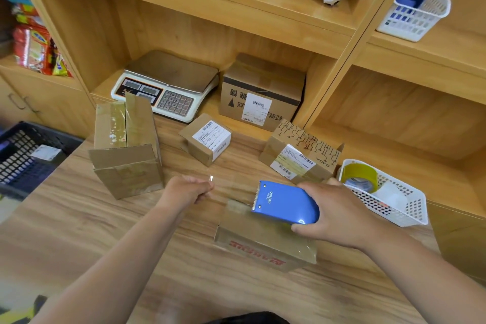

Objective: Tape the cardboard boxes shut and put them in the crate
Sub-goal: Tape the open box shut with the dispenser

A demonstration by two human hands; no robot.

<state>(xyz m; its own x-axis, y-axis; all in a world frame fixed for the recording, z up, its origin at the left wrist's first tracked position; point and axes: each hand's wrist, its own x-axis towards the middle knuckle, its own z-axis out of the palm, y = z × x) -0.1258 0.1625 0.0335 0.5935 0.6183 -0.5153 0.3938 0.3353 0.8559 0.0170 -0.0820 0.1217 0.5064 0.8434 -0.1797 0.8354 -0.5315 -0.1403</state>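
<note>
A cardboard box with red print (260, 242) lies on the wooden table in front of me. My right hand (339, 214) grips a blue tape dispenser (285, 202) resting on the box's top. My left hand (188, 189) pinches the free end of clear tape (228, 189) stretched out from the dispenser to the left. A taller box (126, 147) with raised top flaps stands at the left. Two small labelled boxes (207, 138) (299, 155) sit further back. The dark crate (23, 158) is at the far left, with a small box inside.
A weighing scale (165, 87) and a larger labelled box (263, 92) sit in the shelf recess behind. A white basket (402, 208) with a tape roll stands to the right of my right hand. Shelves hold snacks, a basket and figurines.
</note>
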